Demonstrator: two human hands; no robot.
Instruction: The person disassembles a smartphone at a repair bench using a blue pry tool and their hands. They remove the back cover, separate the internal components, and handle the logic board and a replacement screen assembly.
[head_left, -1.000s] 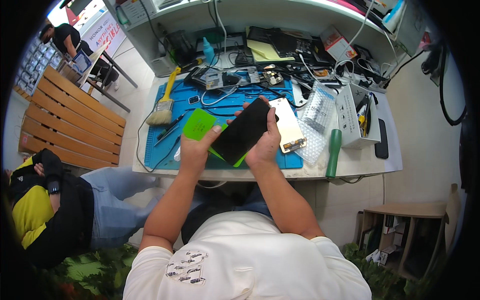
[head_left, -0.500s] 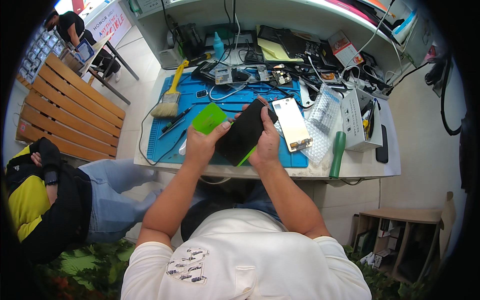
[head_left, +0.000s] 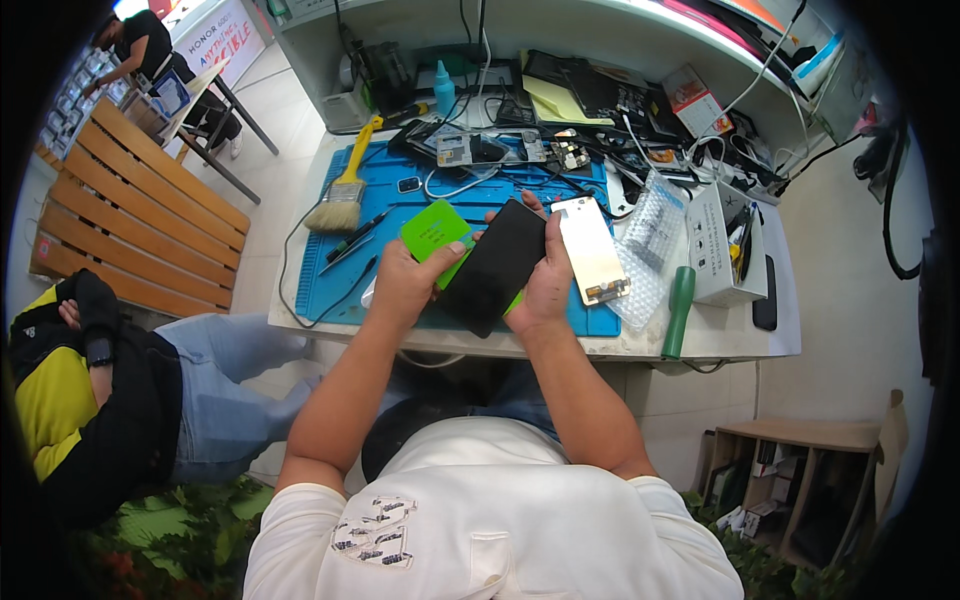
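Over the near edge of a blue work mat (head_left: 345,285), my right hand (head_left: 548,285) grips a black phone-sized screen panel (head_left: 495,265) along its right side. The panel lies tilted, its glossy face up. My left hand (head_left: 405,285) is closed at the panel's left edge, thumb pressed on a bright green film sheet (head_left: 432,228). More green shows under the panel at its lower right; whether it is the same sheet I cannot tell. A phone display with a pale gold back (head_left: 590,245) lies just right of my right hand.
Left on the mat are a yellow-handled brush (head_left: 345,190), a screwdriver (head_left: 355,235) and tweezers. An opened phone frame (head_left: 480,150) and cables crowd the back. Bubble wrap (head_left: 650,240), a green-handled tool (head_left: 678,310) and a white box (head_left: 712,250) stand right. A person sits at left.
The panel has turned so its face shows more fully, and my right fingers have shifted to its edge. My left hand and the green film have moved slightly right.
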